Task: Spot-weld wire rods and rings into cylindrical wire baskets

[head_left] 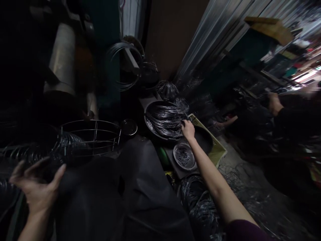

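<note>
My right hand [188, 130] is stretched out to the right edge of a round basin [147, 126] heaped with bent metal wires [164, 117]. Its fingers are curled together at the wire ends there. On the left, my left hand [37, 187] has its fingers spread and thumb apart, with nothing seen in it. Just beyond that hand lies a dark row of metal rings [30, 152]. A round wire frame [96, 130] with hoops and uprights stands between my hands, above the dark cloth [140, 177] over my lap.
A bowl of small metal pieces [184, 156] sits below my right forearm, with bundled wire [200, 201] nearer me. Coiled wire [125, 67] hangs by the machine column [62, 57]. A yellow-green sack [217, 152] lies at right. Farther right, another person's hand [275, 103] shows.
</note>
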Demonstrator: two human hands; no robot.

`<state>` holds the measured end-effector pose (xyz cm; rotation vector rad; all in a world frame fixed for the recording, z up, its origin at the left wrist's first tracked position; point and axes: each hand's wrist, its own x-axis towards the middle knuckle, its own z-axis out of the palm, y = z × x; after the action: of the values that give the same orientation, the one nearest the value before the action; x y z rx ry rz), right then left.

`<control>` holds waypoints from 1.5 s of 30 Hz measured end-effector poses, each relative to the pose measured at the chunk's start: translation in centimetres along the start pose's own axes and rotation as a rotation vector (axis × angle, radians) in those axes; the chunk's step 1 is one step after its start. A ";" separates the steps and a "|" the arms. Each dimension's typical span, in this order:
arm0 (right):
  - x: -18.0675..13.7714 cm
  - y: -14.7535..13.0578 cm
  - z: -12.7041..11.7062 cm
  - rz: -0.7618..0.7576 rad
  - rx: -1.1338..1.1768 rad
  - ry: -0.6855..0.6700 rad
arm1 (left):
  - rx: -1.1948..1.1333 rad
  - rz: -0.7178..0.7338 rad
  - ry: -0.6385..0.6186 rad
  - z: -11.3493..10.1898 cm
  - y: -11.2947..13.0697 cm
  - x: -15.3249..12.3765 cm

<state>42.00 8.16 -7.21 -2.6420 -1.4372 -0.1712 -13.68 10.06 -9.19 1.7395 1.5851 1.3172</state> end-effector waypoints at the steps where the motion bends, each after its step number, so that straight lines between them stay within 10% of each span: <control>1: 0.3 1.1 0.7 -0.044 -0.104 -0.025 | -0.020 -0.052 0.050 0.5 -0.1 -1.0; 18: 0.5 4.7 1.0 -0.380 -0.221 -0.276 | 0.090 0.068 -0.223 3.6 1.2 -4.2; 30: -2.2 6.1 0.2 -0.397 -0.314 -0.283 | -0.185 0.338 -0.469 9.7 10.9 -5.5; 36: -4.0 6.1 -2.0 -0.562 -0.307 -0.264 | -0.254 0.413 -0.548 9.4 12.5 -7.1; 40: -9.0 4.2 -6.0 -0.551 0.110 -0.215 | -0.236 0.327 -0.611 9.1 13.5 -8.4; 45: -13.1 -2.2 -13.1 0.024 1.081 -0.289 | -0.181 0.408 -0.899 11.3 19.1 -10.3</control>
<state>32.58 -3.68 3.75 -1.7942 -1.0720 0.7873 6.92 -1.21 -2.13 2.1479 0.6143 0.6054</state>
